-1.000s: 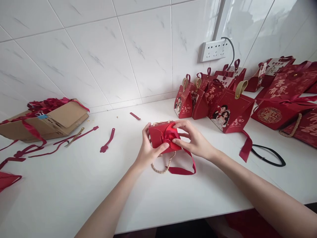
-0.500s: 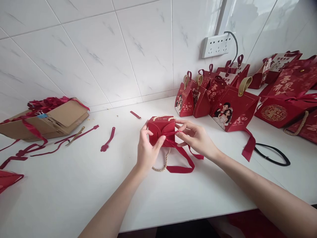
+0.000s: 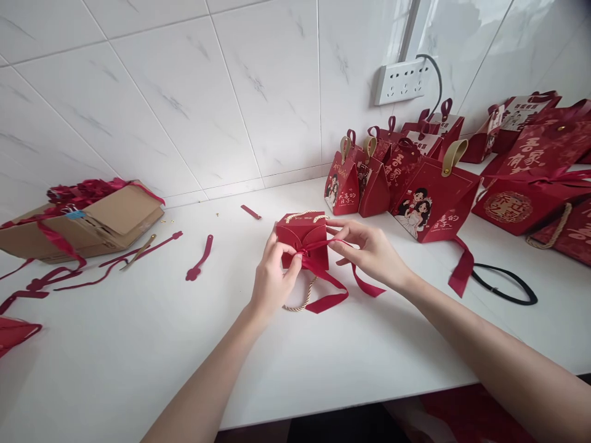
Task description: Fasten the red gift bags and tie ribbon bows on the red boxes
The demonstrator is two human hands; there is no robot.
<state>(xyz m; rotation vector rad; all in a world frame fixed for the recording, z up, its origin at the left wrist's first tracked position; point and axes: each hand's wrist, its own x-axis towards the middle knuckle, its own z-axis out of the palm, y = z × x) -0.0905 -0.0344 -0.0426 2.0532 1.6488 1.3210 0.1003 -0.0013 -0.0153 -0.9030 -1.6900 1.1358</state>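
Observation:
A small red gift box [image 3: 299, 232] with gold rope handles lies on the white counter [image 3: 138, 344] in front of me. A dark red ribbon [image 3: 333, 284] runs across its front and trails toward me in a loop. My left hand [image 3: 272, 278] pinches the ribbon at the box's front, fingers closed. My right hand [image 3: 372, 251] pinches the ribbon's other strand at the box's right side, thumb and forefinger together.
Finished red gift boxes [image 3: 434, 197] crowd the back right by a wall socket [image 3: 401, 80]. A black cord loop [image 3: 505, 291] lies right. A cardboard box [image 3: 87, 223] with ribbons sits far left, loose red ribbon strips [image 3: 199, 263] beside it.
The ribbon loops on the box have been drawn out into strands across its front. Both hands shifted slightly, still pinching the ribbon; the trailing loop has shortened.

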